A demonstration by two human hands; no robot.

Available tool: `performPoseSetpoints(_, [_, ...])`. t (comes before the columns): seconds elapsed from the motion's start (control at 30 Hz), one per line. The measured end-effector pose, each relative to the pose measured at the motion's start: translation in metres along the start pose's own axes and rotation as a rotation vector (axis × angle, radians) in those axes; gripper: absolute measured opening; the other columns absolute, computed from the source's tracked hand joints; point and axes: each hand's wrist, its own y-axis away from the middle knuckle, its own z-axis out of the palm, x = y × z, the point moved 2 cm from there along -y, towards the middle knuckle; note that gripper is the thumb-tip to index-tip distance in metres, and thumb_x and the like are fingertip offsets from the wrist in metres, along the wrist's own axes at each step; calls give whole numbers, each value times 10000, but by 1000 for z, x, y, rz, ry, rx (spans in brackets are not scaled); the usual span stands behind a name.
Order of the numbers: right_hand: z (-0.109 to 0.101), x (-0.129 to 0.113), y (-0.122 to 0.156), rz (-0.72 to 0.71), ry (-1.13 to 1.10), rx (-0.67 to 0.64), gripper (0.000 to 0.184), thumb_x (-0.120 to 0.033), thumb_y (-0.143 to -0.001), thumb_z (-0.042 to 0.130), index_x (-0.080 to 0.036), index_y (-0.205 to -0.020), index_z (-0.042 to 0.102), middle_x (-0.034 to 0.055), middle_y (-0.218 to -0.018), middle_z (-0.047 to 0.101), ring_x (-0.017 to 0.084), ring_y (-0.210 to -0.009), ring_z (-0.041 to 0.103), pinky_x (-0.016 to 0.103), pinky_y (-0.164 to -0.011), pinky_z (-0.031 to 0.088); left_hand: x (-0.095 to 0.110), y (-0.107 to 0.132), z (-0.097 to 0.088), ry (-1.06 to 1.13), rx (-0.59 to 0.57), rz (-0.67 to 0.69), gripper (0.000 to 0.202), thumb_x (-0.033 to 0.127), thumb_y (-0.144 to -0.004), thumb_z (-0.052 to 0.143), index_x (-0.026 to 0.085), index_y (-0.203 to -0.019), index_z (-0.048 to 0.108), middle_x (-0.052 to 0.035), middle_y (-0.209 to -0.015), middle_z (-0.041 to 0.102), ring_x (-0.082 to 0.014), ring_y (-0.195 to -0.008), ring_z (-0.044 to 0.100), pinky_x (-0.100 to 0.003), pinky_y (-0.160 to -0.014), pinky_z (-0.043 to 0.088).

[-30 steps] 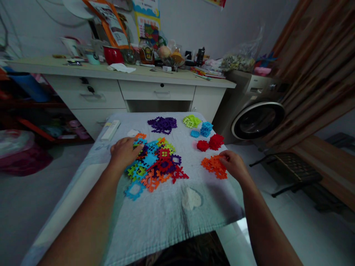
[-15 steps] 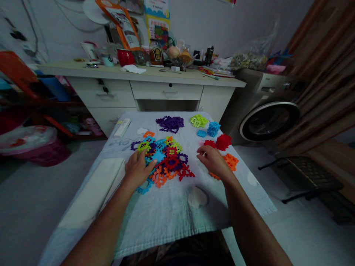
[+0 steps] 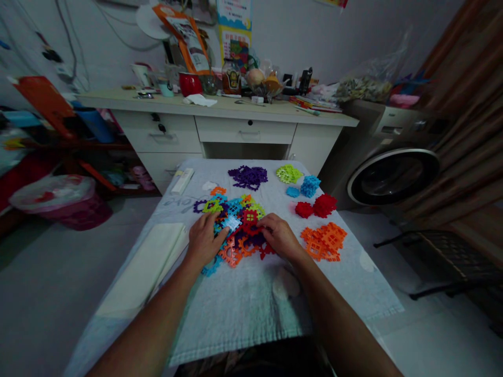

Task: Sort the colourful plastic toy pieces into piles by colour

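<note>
A mixed heap of flat, notched plastic building pieces (image 3: 236,246) in several colours lies in the middle of the cloth-covered table. My left hand (image 3: 205,238) rests on the heap's left edge, fingers and thumb apart, near a lime piece (image 3: 212,206) and a light blue piece (image 3: 231,223). At the heap's right side my right hand (image 3: 280,235) pinches the edge of a red building piece (image 3: 250,226); its fingertips partly cover that edge. Sorted by colour around the heap are purple pieces (image 3: 248,177), lime pieces (image 3: 288,173), blue pieces (image 3: 310,185), red pieces (image 3: 325,205) and orange pieces (image 3: 324,241).
A folded white cloth (image 3: 143,267) lies along the table's left side, with a white box (image 3: 183,181) beyond it. Behind the table stands a cluttered counter (image 3: 243,112). A washing machine (image 3: 389,152) and a chair (image 3: 459,251) are at right, a lined bin (image 3: 70,201) at left.
My right hand has moved left from beside the sorted red and orange pieces to the mixed heap and taken a red piece's edge. My left hand stays at the heap. The view has shifted slightly.
</note>
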Motion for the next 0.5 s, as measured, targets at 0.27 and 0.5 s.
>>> performPoseSetpoints(0.27, [-51, 43, 7, 245, 176, 411, 164, -174, -820, 527, -173, -900, 671, 65, -862, 668, 191, -767, 591, 315, -746, 462, -2, -1, -1, 15, -13, 22, 538, 488, -891, 498, 173, -1325, 523, -135, -1304, 554, -306, -1229, 528, -485, -1066, 416])
performPoseSetpoints(0.5, [-109, 71, 9, 358, 498, 516, 177, -146, -760, 503, -167, -817, 669, 80, -854, 604, 199, -768, 532, 319, -755, 421, -3, 0, 0, 7, -11, 12, 536, 493, -893, 491, 169, -1319, 531, -138, -1302, 556, -306, -1232, 525, -485, -1063, 417])
